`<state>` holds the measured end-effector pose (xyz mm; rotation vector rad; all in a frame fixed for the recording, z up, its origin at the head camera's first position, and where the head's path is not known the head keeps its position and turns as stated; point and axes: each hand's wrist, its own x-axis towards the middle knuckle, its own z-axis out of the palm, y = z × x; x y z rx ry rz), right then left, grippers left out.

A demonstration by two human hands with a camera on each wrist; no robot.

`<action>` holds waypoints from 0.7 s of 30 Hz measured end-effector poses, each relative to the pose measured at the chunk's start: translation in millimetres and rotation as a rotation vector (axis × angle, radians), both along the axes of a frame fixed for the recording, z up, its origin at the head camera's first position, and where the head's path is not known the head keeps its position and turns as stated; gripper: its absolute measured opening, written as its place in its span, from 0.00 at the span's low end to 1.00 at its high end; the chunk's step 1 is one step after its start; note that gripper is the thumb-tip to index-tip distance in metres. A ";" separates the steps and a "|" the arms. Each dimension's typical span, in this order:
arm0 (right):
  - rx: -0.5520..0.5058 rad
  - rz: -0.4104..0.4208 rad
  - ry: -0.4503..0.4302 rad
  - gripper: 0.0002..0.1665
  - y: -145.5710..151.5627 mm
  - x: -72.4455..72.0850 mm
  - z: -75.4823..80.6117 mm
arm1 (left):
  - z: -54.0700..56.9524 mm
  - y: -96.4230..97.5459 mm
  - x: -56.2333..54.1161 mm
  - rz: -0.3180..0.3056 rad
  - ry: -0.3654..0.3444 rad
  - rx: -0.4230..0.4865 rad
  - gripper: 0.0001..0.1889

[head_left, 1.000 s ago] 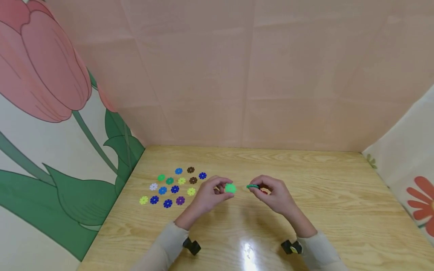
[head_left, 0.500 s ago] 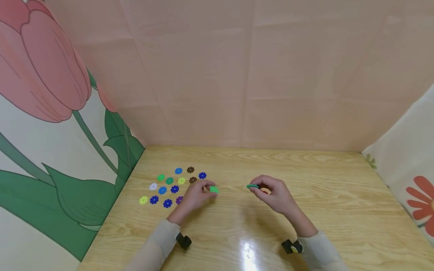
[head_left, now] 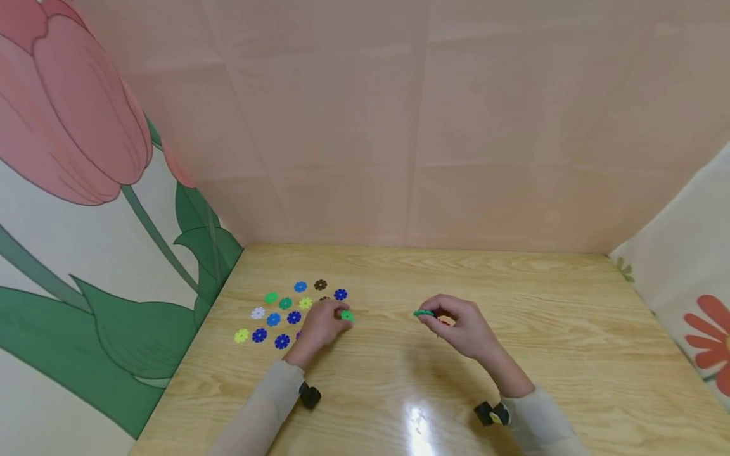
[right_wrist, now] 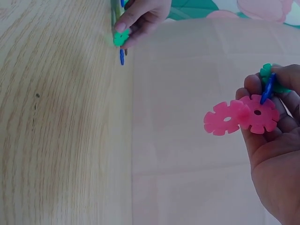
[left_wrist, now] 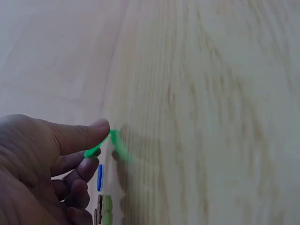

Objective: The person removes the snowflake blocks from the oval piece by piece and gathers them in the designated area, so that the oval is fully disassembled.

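My left hand pinches a bright green snowflake disc between thumb and fingers, low over the table at the right side of the spread-out discs. Those fingers and the disc also show at the top of the right wrist view. My right hand holds a small joined chain of discs off to the right. In the right wrist view the chain has a green disc under the thumb, a blue disc seen edge-on, and two pink discs linked together.
Several loose snowflake discs lie flat on the left of the wooden table, among them a white disc, a yellow one and a brown one. My left hand covers some. A pink cloth backdrop rises behind.
My left hand has moved left with its green disc, away from the right hand and over the edge of the loose discs. The right hand has stayed nearly still.
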<state>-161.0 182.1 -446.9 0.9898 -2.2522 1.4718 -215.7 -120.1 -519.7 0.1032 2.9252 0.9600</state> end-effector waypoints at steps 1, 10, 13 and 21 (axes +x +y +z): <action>0.003 -0.001 -0.002 0.12 1.2 -1.9 -3.1 | 0.2 -0.4 -0.5 0.004 0.010 -0.013 0.20; -0.025 0.041 -0.001 0.16 3.9 -10.3 -14.2 | 3.8 -3.0 -1.8 0.011 0.047 -0.121 0.19; -0.020 0.033 -0.013 0.15 3.2 -10.4 -14.2 | 4.8 -3.0 -1.5 0.000 0.048 -0.134 0.19; -0.015 0.061 -0.100 0.10 1.7 -6.9 -10.8 | 10.0 7.5 2.4 -0.005 0.078 -0.047 0.19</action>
